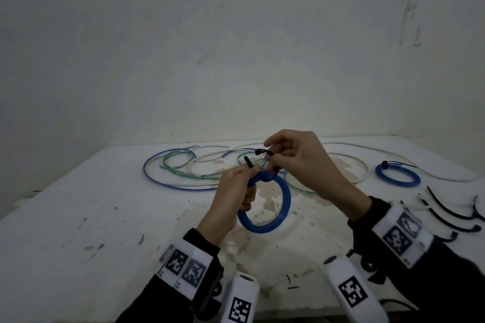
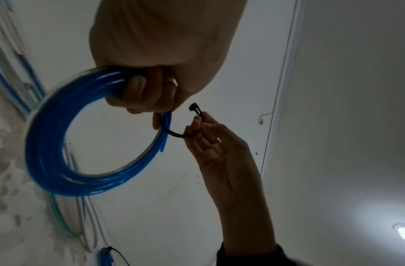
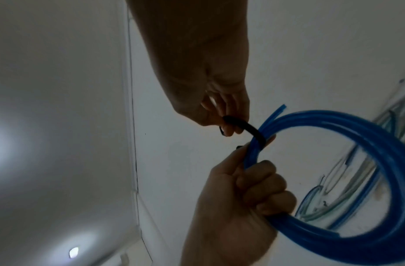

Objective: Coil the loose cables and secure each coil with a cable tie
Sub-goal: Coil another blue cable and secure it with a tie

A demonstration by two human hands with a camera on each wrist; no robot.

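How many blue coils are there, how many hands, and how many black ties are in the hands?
Blue coils: 2, the held coil and the tied coil
Hands: 2, the left hand and the right hand
Ties in the hands: 1, the tie
Total: 5

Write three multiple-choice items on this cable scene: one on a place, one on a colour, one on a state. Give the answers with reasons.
1. Where does the finished, tied blue coil lie?
A. on the table, right of the hands
B. in the left hand
C. on the floor

2. What colour is the cable tie around the held blue coil?
A. white
B. black
C. green

3. What state is that tie in?
A. closed and tight
B. lying unused on the table
C. looped round the coil, ends not yet joined

Answers: 1 A, it rests on the white table at the right. 2 B, it shows black against the blue. 3 C, the left hand grips coil and tip, the right hand pinches the head end, apart.
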